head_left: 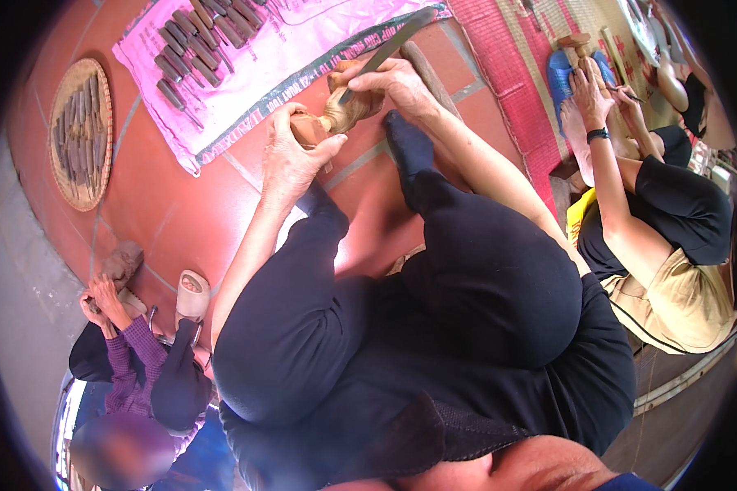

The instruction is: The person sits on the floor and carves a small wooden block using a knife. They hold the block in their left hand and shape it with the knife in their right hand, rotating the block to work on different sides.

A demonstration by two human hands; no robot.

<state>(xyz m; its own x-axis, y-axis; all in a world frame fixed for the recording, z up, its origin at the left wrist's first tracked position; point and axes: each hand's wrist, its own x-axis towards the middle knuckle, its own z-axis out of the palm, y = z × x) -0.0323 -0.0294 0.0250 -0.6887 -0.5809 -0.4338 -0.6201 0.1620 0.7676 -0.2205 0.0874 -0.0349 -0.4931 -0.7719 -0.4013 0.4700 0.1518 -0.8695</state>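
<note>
Between my feet I hold a light wooden carving point(337, 113), a small figure on a block-like base, over the tiled floor. My left hand point(291, 155) is closed around its base, thumb to the near side. My right hand point(397, 88) is at the carving's upper end, its fingers closed on a long, flat, dark carving tool point(393, 42). One end of the tool meets the carving, and the other points up and to the right. I cannot tell which end is its cutting edge. The fingers of my right hand partly hide the figure.
A pink-and-white sheet point(246, 86) ahead bears several wood-handled carving tools point(196, 41). A round woven basket point(55, 164) at left holds more. A wooden stick point(430, 74) lies by my right hand. One person point(139, 360) sits at left; another point(630, 196) carves wood at right.
</note>
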